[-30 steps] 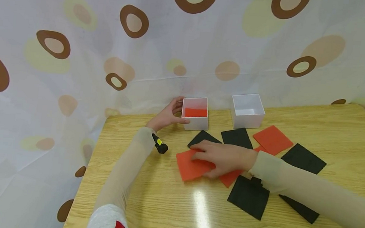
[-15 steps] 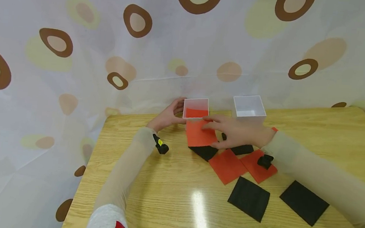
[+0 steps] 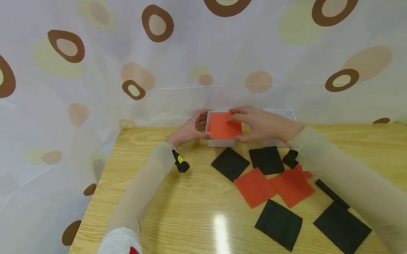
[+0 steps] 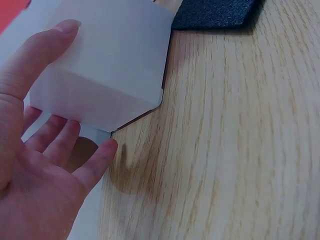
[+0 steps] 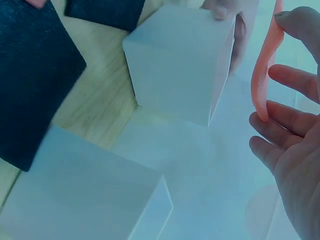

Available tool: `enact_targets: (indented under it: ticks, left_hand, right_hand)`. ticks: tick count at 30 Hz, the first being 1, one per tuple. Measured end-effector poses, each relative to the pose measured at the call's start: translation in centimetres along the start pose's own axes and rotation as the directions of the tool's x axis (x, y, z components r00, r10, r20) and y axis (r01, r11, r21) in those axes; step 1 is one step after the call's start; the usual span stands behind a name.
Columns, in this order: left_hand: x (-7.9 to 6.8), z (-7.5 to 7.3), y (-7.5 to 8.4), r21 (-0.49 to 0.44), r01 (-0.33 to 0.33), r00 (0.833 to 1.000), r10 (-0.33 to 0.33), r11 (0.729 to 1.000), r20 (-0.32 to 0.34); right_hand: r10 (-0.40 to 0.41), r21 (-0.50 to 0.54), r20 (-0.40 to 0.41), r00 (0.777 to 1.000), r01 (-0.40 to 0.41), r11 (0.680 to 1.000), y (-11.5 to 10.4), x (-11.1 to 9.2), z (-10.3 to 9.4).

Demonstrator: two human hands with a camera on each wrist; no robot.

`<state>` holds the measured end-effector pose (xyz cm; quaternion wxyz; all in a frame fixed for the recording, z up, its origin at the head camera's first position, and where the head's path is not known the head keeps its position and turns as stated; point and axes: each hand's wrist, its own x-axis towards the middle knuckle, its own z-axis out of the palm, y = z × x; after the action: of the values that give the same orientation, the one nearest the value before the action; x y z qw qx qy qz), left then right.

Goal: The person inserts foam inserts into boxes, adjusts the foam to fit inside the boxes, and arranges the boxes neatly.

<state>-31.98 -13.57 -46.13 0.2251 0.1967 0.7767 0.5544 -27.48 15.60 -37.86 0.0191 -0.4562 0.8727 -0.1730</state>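
My right hand (image 3: 262, 125) pinches a red felt square (image 3: 220, 129) between thumb and fingers. The square hangs over the opening of the left white box (image 3: 221, 144) and hides most of its inside. In the right wrist view the red square (image 5: 265, 65) is seen edge-on, slightly bent, apart from the box (image 5: 175, 65). My left hand (image 3: 190, 130) holds that box from its left side. The left wrist view has the thumb on one wall of the box (image 4: 115, 50) and the fingers spread along another side.
A second white box (image 3: 274, 143) stands to the right, partly behind my right hand. On the wooden table (image 3: 166, 220) lie several black felt squares (image 3: 230, 163) and more red squares (image 3: 255, 188), some overlapping. A patterned curtain (image 3: 177, 96) rises behind the boxes.
My right hand has lifted the red square off the table and carried it forward to above the left box. My left hand has stayed on the box.
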Motion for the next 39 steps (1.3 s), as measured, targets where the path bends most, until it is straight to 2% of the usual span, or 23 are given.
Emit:
enact_targets:
  ticks: [11,20,39]
  left_hand:
    - [0.0,0.0,-0.3,0.012,-0.003,1.000,0.003,1.000,0.007]
    - [-0.1,0.2,-0.2,0.036,0.009,1.000,-0.009,0.999,-0.014]
    - [-0.1,0.1,0.0,0.041,0.007,1.000,-0.007,0.999,-0.005]
  right_hand:
    - [0.088,0.009,0.041,0.995,-0.088,0.996,1.6,2.6,0.2]
    - [0.141,0.007,0.082,0.987,-0.142,0.990,2.4,3.7,0.7]
    - [0.081,-0.018,0.092,0.993,-0.079,0.997,3.0,4.6,1.8]
